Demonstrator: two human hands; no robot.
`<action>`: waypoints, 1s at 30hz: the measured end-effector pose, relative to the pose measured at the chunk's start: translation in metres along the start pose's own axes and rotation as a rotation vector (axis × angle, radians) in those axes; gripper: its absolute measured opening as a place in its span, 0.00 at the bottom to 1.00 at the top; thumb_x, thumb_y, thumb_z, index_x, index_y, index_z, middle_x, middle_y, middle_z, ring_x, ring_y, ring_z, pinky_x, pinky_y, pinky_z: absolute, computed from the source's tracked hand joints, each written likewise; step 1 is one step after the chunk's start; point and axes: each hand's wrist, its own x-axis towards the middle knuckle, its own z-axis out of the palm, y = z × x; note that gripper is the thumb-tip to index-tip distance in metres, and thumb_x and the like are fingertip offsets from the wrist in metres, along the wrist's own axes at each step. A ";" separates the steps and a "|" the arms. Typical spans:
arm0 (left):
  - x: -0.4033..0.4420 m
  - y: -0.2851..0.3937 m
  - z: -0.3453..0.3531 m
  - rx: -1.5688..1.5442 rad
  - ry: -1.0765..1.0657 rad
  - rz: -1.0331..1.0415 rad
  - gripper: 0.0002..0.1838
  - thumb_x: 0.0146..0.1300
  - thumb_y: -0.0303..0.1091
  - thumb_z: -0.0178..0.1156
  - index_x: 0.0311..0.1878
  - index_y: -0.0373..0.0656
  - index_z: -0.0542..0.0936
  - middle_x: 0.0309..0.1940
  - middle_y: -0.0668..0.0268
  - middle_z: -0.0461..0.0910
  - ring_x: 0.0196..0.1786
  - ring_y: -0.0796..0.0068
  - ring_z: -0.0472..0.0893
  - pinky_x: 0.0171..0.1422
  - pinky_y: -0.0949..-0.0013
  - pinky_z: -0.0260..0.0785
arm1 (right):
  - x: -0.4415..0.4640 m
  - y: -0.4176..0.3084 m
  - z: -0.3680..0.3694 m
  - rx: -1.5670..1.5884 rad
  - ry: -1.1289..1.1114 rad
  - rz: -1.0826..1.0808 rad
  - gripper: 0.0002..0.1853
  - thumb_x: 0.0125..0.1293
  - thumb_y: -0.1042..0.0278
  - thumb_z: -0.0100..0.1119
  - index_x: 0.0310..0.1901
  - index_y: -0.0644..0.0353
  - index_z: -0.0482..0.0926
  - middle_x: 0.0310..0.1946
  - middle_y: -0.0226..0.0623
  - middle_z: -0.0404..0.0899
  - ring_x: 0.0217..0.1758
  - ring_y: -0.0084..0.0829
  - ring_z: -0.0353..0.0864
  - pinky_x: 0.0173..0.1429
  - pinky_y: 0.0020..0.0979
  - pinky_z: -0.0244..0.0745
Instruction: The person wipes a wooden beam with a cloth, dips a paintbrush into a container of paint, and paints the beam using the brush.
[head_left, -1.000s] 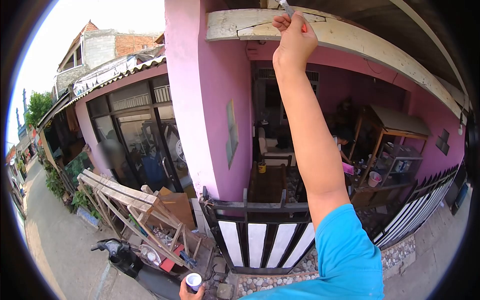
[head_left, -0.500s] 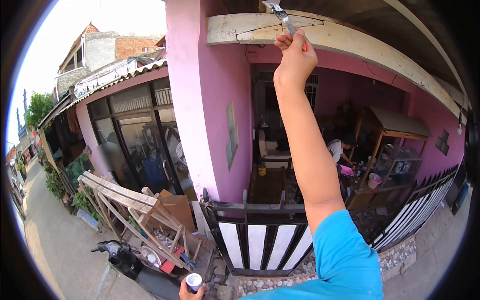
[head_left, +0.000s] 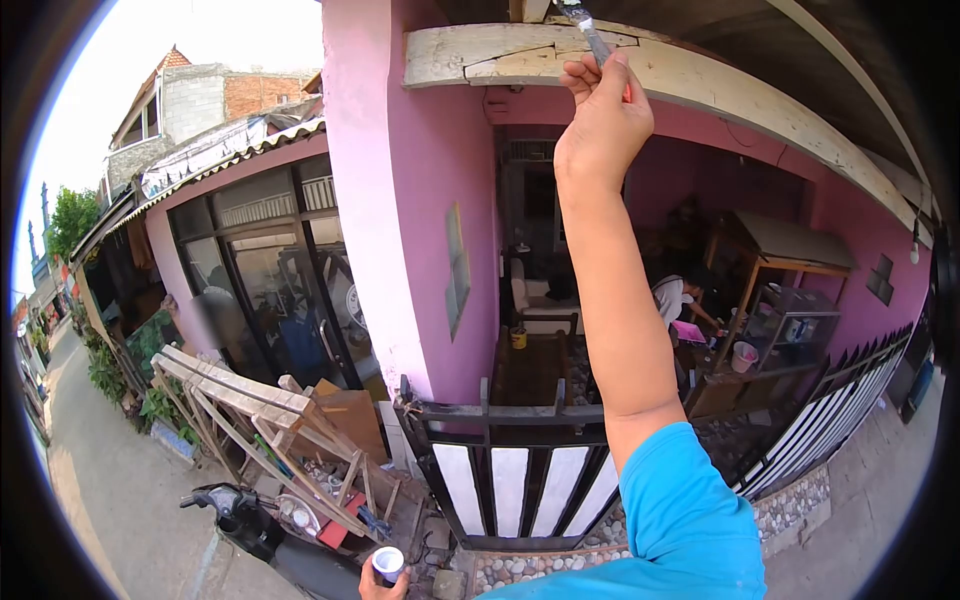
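Raised high before me, my right hand [head_left: 605, 112] is closed round the handle of a paintbrush [head_left: 596, 44]. A bit of red handle shows beside the fingers, and white paint coats the bristles at the top edge of the view. The brush overlaps the worn whitish wooden beam [head_left: 700, 82]; whether it touches the wood I cannot tell. Low in the view, my left hand [head_left: 380, 588] grips a small can [head_left: 388, 562] with a white inside, held upright with its mouth facing up. Much of that hand lies outside the view.
A black-and-white metal fence [head_left: 527, 480] stands below my right arm, beside a pink pillar [head_left: 365, 200]. To the left are a wooden trestle [head_left: 240, 385] and a parked motorbike [head_left: 262, 540]. Behind the fence, a person [head_left: 678, 298] bends near a glass case [head_left: 795, 325].
My right hand and the paintbrush have shifted a little right along the beam. The view has moved slightly. My left hand still holds the can in the same place.
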 end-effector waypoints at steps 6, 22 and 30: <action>0.002 -0.011 -0.006 0.087 -0.013 0.069 0.30 0.55 0.23 0.71 0.62 0.35 0.75 0.53 0.58 0.82 0.56 0.68 0.80 0.63 0.65 0.71 | 0.025 0.032 0.004 -0.110 0.041 0.086 0.16 0.77 0.65 0.49 0.39 0.73 0.77 0.29 0.39 0.80 0.29 0.26 0.82 0.36 0.25 0.78; 0.003 -0.026 -0.006 0.042 0.006 0.078 0.29 0.57 0.24 0.70 0.63 0.35 0.75 0.54 0.57 0.82 0.56 0.68 0.80 0.63 0.65 0.71 | 0.057 -0.021 -0.016 -0.322 -0.118 -0.327 0.16 0.74 0.66 0.59 0.55 0.70 0.77 0.32 0.33 0.80 0.31 0.20 0.79 0.35 0.24 0.72; 0.007 -0.010 -0.004 0.088 -0.008 0.078 0.30 0.56 0.29 0.74 0.62 0.35 0.75 0.53 0.55 0.83 0.56 0.67 0.80 0.62 0.64 0.72 | 0.128 -0.004 0.010 -0.568 -0.352 -0.637 0.12 0.73 0.70 0.59 0.49 0.71 0.82 0.35 0.36 0.81 0.34 0.24 0.83 0.40 0.24 0.78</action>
